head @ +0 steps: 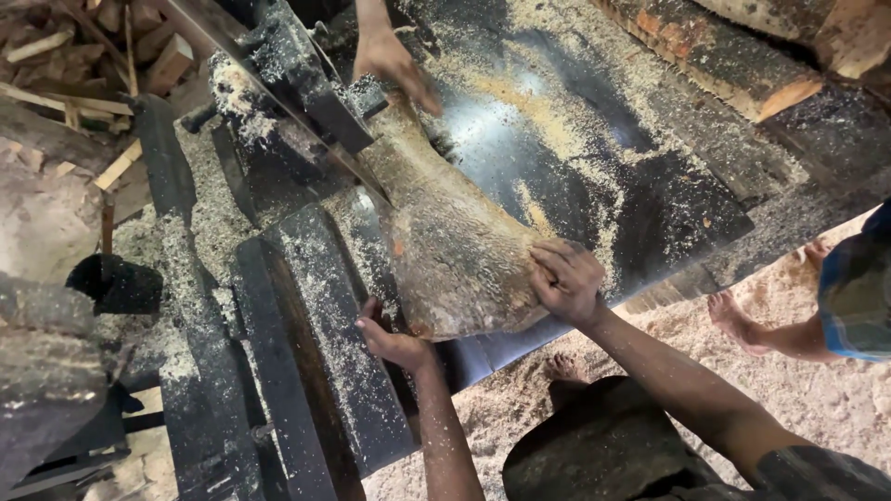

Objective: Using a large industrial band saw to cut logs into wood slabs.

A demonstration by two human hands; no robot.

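A thick, rough-barked log (445,241) lies on a dark steel saw table (575,139), its far end against the saw blade and guard (297,83). My left hand (392,341) presses on the log's near left edge, fingers curled under it. My right hand (566,278) grips the log's near right end, fingers bent over the bark. Another person's hand (394,63) rests on the log's far end, beside the blade.
Sawdust covers the table and the floor (817,399). A squared timber beam (715,56) lies at the back right. Offcuts pile up at the top left (83,46). A bystander's bare foot and leg (752,325) stand at the right.
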